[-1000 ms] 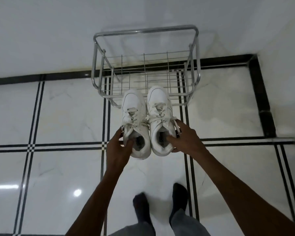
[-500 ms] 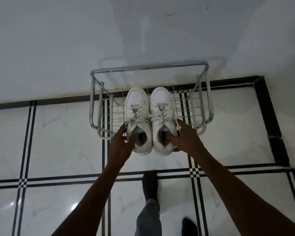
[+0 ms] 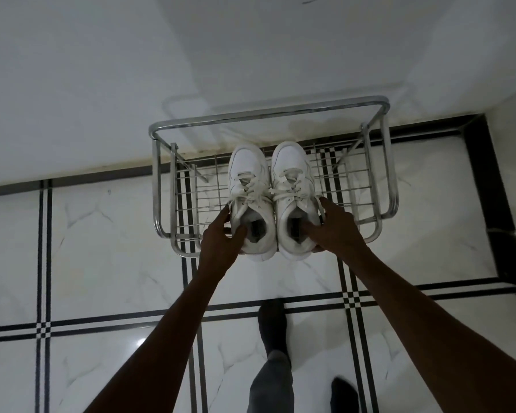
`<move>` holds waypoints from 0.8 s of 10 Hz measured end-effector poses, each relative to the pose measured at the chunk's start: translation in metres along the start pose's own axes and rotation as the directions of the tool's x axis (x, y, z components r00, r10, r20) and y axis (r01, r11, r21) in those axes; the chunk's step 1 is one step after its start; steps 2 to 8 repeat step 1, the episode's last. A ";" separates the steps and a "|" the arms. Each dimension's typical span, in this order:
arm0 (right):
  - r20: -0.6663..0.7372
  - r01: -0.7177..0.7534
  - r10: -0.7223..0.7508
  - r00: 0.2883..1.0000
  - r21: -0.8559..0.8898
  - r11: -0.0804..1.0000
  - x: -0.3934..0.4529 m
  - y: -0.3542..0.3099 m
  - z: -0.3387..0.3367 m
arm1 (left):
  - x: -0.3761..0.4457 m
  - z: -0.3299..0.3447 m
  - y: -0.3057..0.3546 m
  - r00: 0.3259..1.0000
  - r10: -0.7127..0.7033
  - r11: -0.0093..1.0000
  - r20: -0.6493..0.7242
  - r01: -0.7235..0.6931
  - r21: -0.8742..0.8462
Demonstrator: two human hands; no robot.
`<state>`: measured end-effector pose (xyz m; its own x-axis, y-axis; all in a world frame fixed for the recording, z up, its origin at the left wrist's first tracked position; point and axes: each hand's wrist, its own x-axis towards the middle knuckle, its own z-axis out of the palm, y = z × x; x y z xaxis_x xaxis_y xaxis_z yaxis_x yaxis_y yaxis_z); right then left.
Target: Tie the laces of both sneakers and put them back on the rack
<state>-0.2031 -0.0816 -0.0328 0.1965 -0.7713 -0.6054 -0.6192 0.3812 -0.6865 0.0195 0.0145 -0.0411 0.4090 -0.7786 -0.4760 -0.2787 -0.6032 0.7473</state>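
Left hand [image 3: 221, 238] is gripping the heel collar of the left sneaker [image 3: 249, 201], thumb hooked into the opening and fingers curled round the outer side, while the right hand [image 3: 332, 231] is closing the same way on the right sneaker [image 3: 294, 198]. Both shoes are sitting side by side and touching at the middle of the frame, toes pointing up-frame over the wire shelf of the rack [image 3: 370, 186], heels overhanging its front rail. Whether the soles are resting on the wires or hovering just above is hard to tell. The laces [image 3: 252, 189] are looking tied. These shoes are likely light, with padded collars that squash under a pinch, so the firmer heel is the sounder hold. The raised tube frame is fencing the back and sides, leaving open room on either flank and a free approach only from the lower, front side.
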 end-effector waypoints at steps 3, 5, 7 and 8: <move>0.007 -0.011 0.011 1.000 -0.020 1.000 -0.004 -0.001 0.002 | -0.003 0.001 0.001 1.000 0.018 1.000 -0.025 -0.017 0.019; 0.007 -0.011 0.011 1.000 -0.020 1.000 -0.004 -0.001 0.002 | -0.003 0.001 0.001 1.000 0.018 1.000 -0.025 -0.017 0.019; 0.007 -0.011 0.011 1.000 -0.020 1.000 -0.004 -0.001 0.002 | -0.003 0.001 0.001 1.000 0.018 1.000 -0.025 -0.017 0.019; 0.007 -0.011 0.011 1.000 -0.020 1.000 -0.004 -0.001 0.002 | -0.003 0.001 0.001 1.000 0.018 1.000 -0.025 -0.017 0.019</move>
